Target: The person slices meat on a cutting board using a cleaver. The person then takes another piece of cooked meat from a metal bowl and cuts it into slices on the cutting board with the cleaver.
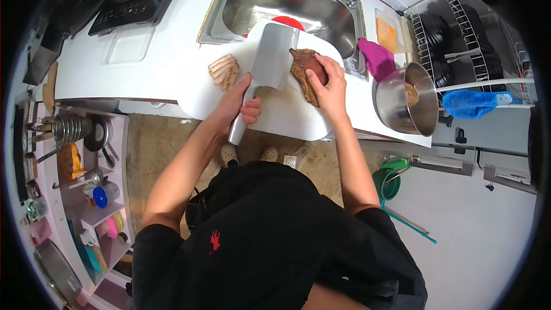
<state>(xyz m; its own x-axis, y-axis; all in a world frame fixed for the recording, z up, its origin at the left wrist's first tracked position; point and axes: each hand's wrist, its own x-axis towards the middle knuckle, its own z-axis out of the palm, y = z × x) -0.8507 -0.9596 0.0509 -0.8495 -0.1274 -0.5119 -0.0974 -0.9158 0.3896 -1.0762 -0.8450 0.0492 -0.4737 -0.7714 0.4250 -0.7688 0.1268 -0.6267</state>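
My left hand (241,102) is wrapped round the steel handle of a cleaver (274,51). Its broad blade points away from me, flat side showing, over a white cutting board (278,116). To the right of the blade lies a dark brown, wrinkled piece of meat (303,74), which looks cooked. My right hand (328,83) grips its right side, with thumb and fingers across the top. Left of the cleaver, several pale slices (224,71) lie in a small pile at the board's left side.
Behind the board is a steel sink (247,3) with a red item in it. A steel pot (406,99) stands at the right counter edge beside a magenta cloth (376,59). A clear tray (130,45) and a black cooktop (135,8) are at left.
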